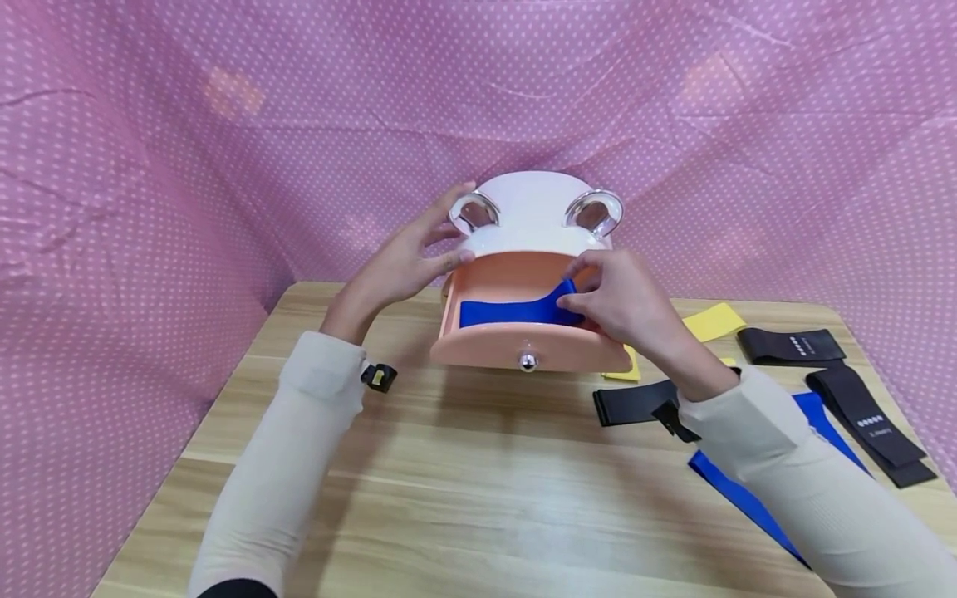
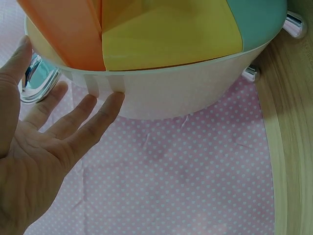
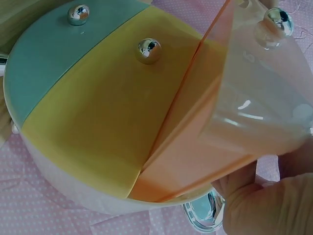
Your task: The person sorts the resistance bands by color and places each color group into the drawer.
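The head view is bright, with soft glare on the tabletop [image 1: 523, 507]; both wrist views look dimmer.

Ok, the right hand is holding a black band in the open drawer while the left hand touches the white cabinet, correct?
Not quite: the band is blue, as the head view shows. The right hand does hold it in the open drawer, and the left hand touches the white cabinet.

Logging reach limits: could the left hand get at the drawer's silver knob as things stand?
Likely yes: the left hand rests against the white box, and the silver knob on the open drawer faces out uncovered.
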A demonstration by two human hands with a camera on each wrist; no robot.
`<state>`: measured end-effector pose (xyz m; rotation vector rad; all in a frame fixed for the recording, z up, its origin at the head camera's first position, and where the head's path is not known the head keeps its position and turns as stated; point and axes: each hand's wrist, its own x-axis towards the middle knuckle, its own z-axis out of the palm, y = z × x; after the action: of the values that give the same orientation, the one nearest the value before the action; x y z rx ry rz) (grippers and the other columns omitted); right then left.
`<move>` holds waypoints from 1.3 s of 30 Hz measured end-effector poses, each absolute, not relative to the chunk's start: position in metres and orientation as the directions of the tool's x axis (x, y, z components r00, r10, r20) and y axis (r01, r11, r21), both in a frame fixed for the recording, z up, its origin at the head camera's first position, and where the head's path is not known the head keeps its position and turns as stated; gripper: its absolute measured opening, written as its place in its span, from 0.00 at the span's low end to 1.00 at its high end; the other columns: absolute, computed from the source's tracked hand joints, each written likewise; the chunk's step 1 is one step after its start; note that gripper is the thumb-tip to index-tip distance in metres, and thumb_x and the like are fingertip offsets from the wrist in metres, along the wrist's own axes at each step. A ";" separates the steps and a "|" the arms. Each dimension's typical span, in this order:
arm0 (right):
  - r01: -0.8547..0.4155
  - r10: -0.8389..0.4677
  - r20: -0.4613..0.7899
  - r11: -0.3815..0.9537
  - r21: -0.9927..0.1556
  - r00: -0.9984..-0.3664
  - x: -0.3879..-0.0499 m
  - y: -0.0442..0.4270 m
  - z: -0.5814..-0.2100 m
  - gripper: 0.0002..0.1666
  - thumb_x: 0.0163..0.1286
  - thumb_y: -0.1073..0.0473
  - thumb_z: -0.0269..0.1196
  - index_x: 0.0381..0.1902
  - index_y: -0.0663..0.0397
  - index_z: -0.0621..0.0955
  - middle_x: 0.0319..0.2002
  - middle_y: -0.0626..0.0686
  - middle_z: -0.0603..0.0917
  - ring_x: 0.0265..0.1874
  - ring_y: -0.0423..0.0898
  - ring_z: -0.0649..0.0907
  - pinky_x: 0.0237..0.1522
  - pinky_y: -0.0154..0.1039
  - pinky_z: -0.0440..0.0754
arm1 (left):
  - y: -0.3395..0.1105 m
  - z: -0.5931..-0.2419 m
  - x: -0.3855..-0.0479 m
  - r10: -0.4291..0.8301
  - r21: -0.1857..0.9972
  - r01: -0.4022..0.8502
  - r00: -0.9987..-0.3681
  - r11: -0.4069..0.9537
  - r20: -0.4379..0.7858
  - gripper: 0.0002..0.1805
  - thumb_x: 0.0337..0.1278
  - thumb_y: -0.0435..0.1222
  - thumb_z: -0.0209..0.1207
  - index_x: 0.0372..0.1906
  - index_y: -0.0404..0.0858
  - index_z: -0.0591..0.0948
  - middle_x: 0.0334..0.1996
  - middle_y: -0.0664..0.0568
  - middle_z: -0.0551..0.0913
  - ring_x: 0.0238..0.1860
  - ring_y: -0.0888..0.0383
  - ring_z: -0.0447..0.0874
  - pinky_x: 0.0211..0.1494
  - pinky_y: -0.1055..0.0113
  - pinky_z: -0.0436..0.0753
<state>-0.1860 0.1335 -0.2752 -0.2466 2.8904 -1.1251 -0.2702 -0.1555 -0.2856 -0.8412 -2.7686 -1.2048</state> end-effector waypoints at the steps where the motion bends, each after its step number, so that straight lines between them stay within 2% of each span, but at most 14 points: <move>1: -0.136 -0.157 0.029 0.728 -0.672 -0.987 -0.186 0.134 -0.275 0.17 0.71 0.60 0.71 0.55 0.60 0.85 0.48 0.64 0.90 0.45 0.58 0.91 0.48 0.52 0.91 | -0.155 -0.286 -0.270 0.472 0.678 0.478 -0.855 0.559 0.214 0.46 0.70 0.49 0.66 0.80 0.80 0.51 0.85 0.61 0.54 0.75 0.46 0.74 0.72 0.38 0.77; 12: -0.121 -0.145 0.019 0.741 -0.661 -0.989 -0.185 0.139 -0.275 0.19 0.70 0.58 0.71 0.56 0.58 0.85 0.48 0.62 0.91 0.37 0.51 0.91 0.40 0.41 0.88 | -0.156 -0.286 -0.272 0.468 0.682 0.469 -0.860 0.561 0.206 0.46 0.70 0.50 0.65 0.81 0.78 0.51 0.85 0.62 0.54 0.75 0.47 0.73 0.70 0.38 0.79; 17: -0.116 -0.152 0.009 0.708 -0.697 -0.988 -0.181 0.145 -0.274 0.19 0.71 0.60 0.71 0.57 0.60 0.84 0.47 0.64 0.91 0.26 0.46 0.88 0.26 0.36 0.85 | -0.156 -0.287 -0.272 0.476 0.680 0.482 -0.852 0.552 0.218 0.46 0.70 0.49 0.66 0.83 0.73 0.52 0.85 0.61 0.53 0.75 0.45 0.73 0.70 0.38 0.79; 20: -0.112 -0.157 0.006 0.675 -0.729 -0.988 -0.179 0.148 -0.273 0.19 0.71 0.62 0.70 0.57 0.61 0.83 0.46 0.66 0.91 0.21 0.44 0.87 0.24 0.36 0.84 | -0.156 -0.287 -0.272 0.479 0.685 0.483 -0.850 0.545 0.218 0.46 0.70 0.48 0.66 0.83 0.72 0.52 0.85 0.61 0.53 0.75 0.45 0.73 0.70 0.38 0.79; 26: -0.115 -0.160 0.015 0.639 -0.761 -0.987 -0.175 0.154 -0.271 0.17 0.72 0.65 0.69 0.56 0.63 0.81 0.44 0.66 0.91 0.22 0.45 0.89 0.27 0.35 0.88 | -0.156 -0.288 -0.272 0.480 0.691 0.478 -0.851 0.542 0.213 0.46 0.70 0.46 0.65 0.83 0.71 0.52 0.85 0.61 0.51 0.76 0.45 0.72 0.70 0.39 0.79; 32: -0.126 -0.144 0.042 0.648 -0.751 -0.989 -0.168 0.161 -0.267 0.17 0.71 0.64 0.70 0.56 0.62 0.82 0.48 0.68 0.89 0.26 0.49 0.92 0.32 0.39 0.92 | -0.155 -0.288 -0.273 0.476 0.691 0.476 -0.853 0.544 0.214 0.47 0.70 0.47 0.66 0.83 0.73 0.52 0.85 0.61 0.52 0.76 0.44 0.71 0.71 0.37 0.77; 39: -0.158 -0.137 0.088 0.678 -0.718 -0.987 -0.162 0.179 -0.265 0.17 0.71 0.64 0.69 0.55 0.63 0.82 0.48 0.69 0.89 0.31 0.51 0.92 0.28 0.35 0.90 | -0.155 -0.287 -0.274 0.468 0.683 0.467 -0.860 0.562 0.204 0.46 0.70 0.50 0.65 0.81 0.79 0.50 0.84 0.58 0.56 0.76 0.47 0.72 0.72 0.37 0.77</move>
<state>-0.1625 0.1788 -0.2652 -0.2558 2.9019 -1.2458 -0.2740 -0.1550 -0.2872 -0.8312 -2.7767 -1.2142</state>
